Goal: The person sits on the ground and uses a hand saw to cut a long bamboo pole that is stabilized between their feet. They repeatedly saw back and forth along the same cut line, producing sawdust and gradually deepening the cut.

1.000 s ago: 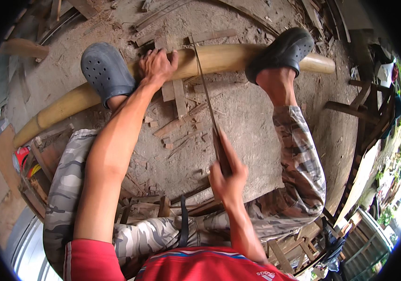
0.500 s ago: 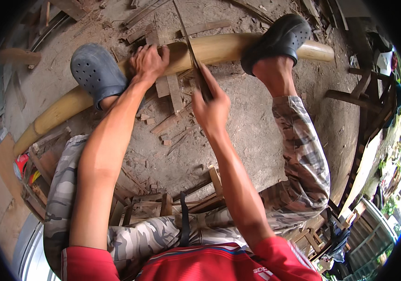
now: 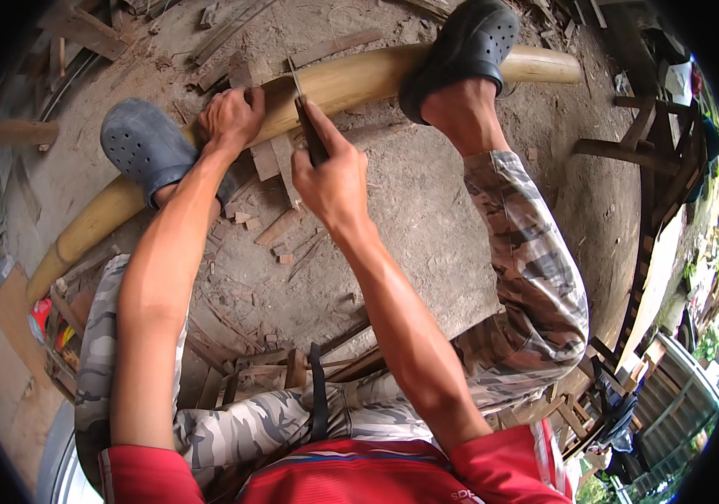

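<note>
A long yellow bamboo pole [image 3: 359, 77] lies across the ground ahead, bent by the lens. My left hand [image 3: 232, 119] is closed over its top, left of the middle, fingers wrapped round the far side. In my right hand [image 3: 332, 181] is the dark handle of a hand saw [image 3: 314, 139], with the forefinger stretched along it. The thin saw blade points away from me across the pole, just right of my left hand. Any cut under the blade is too small to make out. My feet, in a grey clog [image 3: 145, 143] and a dark clog [image 3: 468, 55], rest against the pole on either side.
Wood scraps [image 3: 279, 225] and flat boards [image 3: 338, 46] litter the dirt floor. A wooden frame [image 3: 640, 151] stands at the right, with a greenish slatted crate [image 3: 674, 403] lower down. More wood pieces [image 3: 292, 370] lie beneath my legs.
The whole view has shifted, so pole, feet and hands appear farther left. Less of the saw blade shows beyond the pole now. My left hand keeps its hold.
</note>
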### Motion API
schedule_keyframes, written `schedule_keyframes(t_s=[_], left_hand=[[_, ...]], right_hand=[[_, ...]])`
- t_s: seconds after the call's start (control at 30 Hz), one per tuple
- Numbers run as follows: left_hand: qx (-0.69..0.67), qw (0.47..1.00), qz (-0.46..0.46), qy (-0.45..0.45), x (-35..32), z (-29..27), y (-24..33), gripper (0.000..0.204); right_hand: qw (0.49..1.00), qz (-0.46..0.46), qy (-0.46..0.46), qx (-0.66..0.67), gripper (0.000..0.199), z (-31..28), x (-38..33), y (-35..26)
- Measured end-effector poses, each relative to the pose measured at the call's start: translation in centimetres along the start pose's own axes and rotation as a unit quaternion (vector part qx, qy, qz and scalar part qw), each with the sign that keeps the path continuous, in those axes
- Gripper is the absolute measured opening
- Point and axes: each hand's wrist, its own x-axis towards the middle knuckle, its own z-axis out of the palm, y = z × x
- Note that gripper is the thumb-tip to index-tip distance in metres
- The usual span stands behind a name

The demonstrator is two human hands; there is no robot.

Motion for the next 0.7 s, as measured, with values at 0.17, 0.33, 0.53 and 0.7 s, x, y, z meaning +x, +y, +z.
schedule_keyframes(t_s=[0.17, 0.33, 0.53, 0.7], left_hand=[[-0.001, 0.999, -0.011, 0.045, 0.0, 0.2, -2.4, 0.055], [-0.016, 0.996, 0.030, 0.078, -0.4, 1.1, -1.1, 0.050], [0.008, 1.000, -0.012, 0.004, -0.2, 0.0, -2.0, 0.051], [-0.028, 0.996, 0.022, 0.087, -0.8, 1.7, -2.1, 0.049]], right_hand=[[0.996, 0.002, -0.094, -0.003, 0.068, -9.4, -16.5, -0.8], [0.998, 0.040, -0.029, 0.042, 0.060, -1.1, -0.3, -1.3], [0.998, -0.033, -0.048, -0.015, 0.064, -5.8, -11.9, -0.6], [0.999, -0.041, -0.029, 0.014, 0.059, -3.9, -7.0, -1.2]])
